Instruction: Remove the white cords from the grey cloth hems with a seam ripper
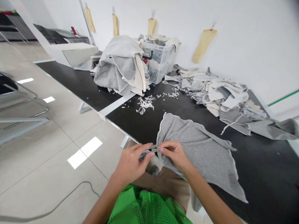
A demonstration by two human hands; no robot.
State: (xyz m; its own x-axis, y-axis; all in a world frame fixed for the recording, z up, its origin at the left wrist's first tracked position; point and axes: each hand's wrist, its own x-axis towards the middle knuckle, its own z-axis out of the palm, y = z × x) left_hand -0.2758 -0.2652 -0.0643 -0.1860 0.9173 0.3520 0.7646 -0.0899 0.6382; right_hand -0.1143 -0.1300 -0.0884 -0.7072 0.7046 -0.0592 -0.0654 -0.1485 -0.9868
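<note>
My left hand (135, 160) is closed around a small pair of thread snips (153, 148) with blue on the grip. The metal blades point right, towards the fabric edge. A grey knit fabric piece (196, 146) with a white overlocked edge lies partly on the black table and hangs over its front edge. My right hand (174, 154) pinches the left edge of that fabric between thumb and fingertips, right beside the blade tips. Whether a thread sits between the blades is too small to tell.
White thread scraps (146, 103) lie on the black table (130, 124). Behind them are a heap of grey and cream cloth (116, 65) and a clear plastic bin (161, 62). More fabric pieces (217, 90) pile up at right. Yellow gloves (204, 45) hang on the wall.
</note>
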